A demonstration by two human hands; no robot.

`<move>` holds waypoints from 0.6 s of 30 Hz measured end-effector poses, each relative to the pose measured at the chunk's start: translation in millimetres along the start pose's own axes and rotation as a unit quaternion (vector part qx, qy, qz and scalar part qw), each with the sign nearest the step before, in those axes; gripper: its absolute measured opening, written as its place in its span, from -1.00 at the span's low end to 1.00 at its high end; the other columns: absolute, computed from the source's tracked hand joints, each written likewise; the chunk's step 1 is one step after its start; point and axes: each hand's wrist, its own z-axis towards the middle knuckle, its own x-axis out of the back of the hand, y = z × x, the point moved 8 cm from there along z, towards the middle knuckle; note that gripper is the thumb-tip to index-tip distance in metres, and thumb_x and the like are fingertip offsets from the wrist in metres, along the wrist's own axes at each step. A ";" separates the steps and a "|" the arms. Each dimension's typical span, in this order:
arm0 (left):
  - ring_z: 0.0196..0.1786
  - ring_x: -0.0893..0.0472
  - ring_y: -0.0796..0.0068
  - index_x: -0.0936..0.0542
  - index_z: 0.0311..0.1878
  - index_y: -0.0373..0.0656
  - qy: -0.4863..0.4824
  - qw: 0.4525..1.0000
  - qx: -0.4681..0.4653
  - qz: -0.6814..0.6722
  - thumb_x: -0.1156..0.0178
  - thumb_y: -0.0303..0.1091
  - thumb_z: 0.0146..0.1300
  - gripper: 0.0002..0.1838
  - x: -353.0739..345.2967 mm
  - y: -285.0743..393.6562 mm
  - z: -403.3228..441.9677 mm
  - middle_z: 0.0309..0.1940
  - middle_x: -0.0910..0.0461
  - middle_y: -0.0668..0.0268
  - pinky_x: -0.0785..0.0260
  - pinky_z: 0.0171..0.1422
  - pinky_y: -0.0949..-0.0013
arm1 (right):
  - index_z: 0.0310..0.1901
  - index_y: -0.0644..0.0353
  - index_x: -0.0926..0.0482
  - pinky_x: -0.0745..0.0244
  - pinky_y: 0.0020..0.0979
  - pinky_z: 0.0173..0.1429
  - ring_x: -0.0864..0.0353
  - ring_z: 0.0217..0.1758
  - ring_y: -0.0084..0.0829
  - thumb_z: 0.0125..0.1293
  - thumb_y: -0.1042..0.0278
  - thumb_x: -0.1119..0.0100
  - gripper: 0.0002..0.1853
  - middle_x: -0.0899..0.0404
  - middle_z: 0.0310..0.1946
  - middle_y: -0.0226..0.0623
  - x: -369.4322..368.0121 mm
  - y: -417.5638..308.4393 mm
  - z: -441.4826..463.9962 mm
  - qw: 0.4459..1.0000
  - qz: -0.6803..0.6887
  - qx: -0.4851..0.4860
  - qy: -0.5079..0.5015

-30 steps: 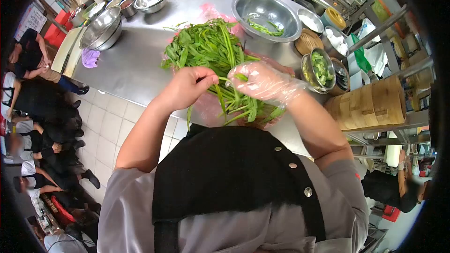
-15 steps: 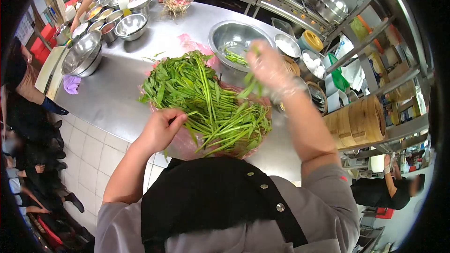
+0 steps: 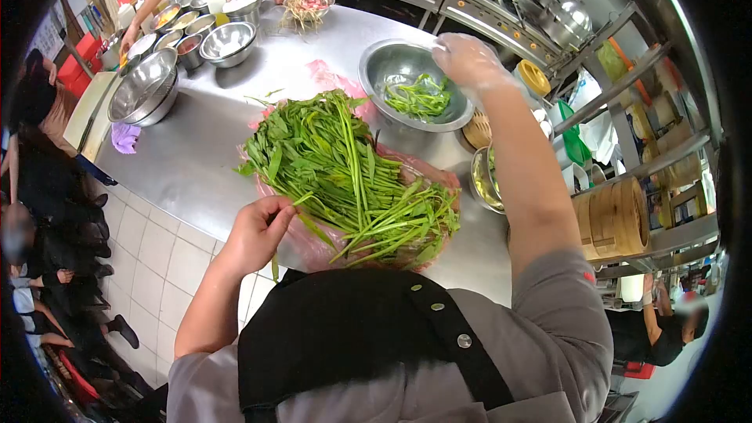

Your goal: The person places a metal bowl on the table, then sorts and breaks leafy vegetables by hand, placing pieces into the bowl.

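Observation:
A heap of long-stemmed leafy greens [image 3: 329, 164] lies on a pink plastic bag [image 3: 313, 239] in front of me. My left hand [image 3: 262, 236], bare, pinches a green stem [image 3: 309, 205] between thumb and fingers at the near left of the heap. In a thin clear glove, my right hand [image 3: 472, 63] hovers at the right rim of the large metal bowl [image 3: 381, 59], with no greens visible in it and its fingers loosely extended. Torn greens [image 3: 419, 98] lie inside that bowl.
Nested metal bowls [image 3: 145, 90] and several small ingredient bowls stand at the left, where another person's hand [image 3: 129, 35] reaches. A bowl of reddish, rooted pieces [image 3: 309, 6] sits at the back. Bamboo steamers [image 3: 611, 219] and a metal rack [image 3: 627, 86] border the right.
My right hand has moved up and right, from beside the bowl with greens to its far right rim without them. More greens lie in the bowl. My left hand stays near the heap.

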 end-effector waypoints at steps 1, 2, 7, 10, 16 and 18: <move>-0.29 -0.51 0.56 -0.65 -0.07 -0.35 -0.003 1.000 -0.016 -0.004 -0.16 -0.36 0.52 -0.78 -5.9 -0.1 1.3 -0.36 -0.63 0.36 -0.41 -0.16 0.40 | 0.16 0.28 -0.63 -0.51 -0.11 0.26 -0.68 0.16 -0.06 0.49 -0.11 -0.06 -0.43 -0.69 0.08 0.01 7.8 -8.1 -24.9 0.999 0.034 -0.011 -0.021; -0.29 -0.52 0.55 -0.65 -0.07 -0.36 -0.007 0.999 -0.033 -0.008 -0.16 -0.36 0.51 -0.78 -12.6 0.8 2.6 -0.36 -0.63 0.35 -0.42 -0.15 0.39 | 0.15 0.26 -0.64 -0.54 -0.14 0.21 -0.70 0.10 -0.12 0.49 -0.08 -0.07 -0.47 -0.71 0.01 -0.04 3.8 -19.8 -54.2 0.991 0.131 0.015 -0.018; -0.26 -0.63 0.33 -0.65 -0.04 -0.31 -0.119 0.987 -0.097 0.048 -0.18 -0.35 0.48 -0.80 -80.6 38.5 10.8 -0.32 -0.67 0.11 -0.48 -0.11 0.26 | 0.20 0.21 -0.57 -0.56 -0.07 0.20 -0.65 0.07 0.06 0.42 0.11 -0.26 -0.55 -0.65 -0.05 0.03 -25.2 -124.1 -207.3 0.924 0.220 0.310 -0.035; -0.21 -0.69 0.17 -0.66 -0.02 -0.26 -0.157 0.970 -0.166 0.078 -0.17 -0.33 0.48 -0.80 -108.9 63.4 13.6 -0.27 -0.68 0.01 -0.51 -0.07 0.19 | 0.07 0.19 -0.59 -0.54 -0.01 0.08 -0.64 -0.04 0.12 0.44 0.14 -0.19 -0.66 -0.64 -0.18 0.01 -72.5 -123.7 -245.9 0.932 0.252 0.250 -0.068; 0.13 -0.69 0.27 -0.68 0.16 -0.20 0.023 0.949 -0.270 0.160 -0.18 -0.19 0.52 -0.67 -51.9 90.3 23.4 0.04 -0.73 0.12 -0.46 0.30 0.25 | -0.16 0.25 -0.65 -0.56 -0.06 -0.11 -0.68 -0.22 0.08 0.49 0.28 -0.15 -0.79 -0.65 -0.36 0.03 -43.4 -34.0 -284.0 0.947 0.318 -0.003 0.043; 0.01 -0.68 0.43 -0.68 0.11 -0.29 0.103 0.981 -0.161 0.028 -0.22 -0.18 0.50 -0.65 -8.0 77.6 27.2 -0.06 -0.74 0.20 -0.48 0.19 0.35 | -0.17 0.32 -0.65 -0.45 -0.25 -0.25 -0.53 -0.41 -0.34 0.49 0.32 -0.20 -0.79 -0.57 -0.48 -0.13 -37.2 -11.2 -292.1 0.930 0.348 -0.094 0.065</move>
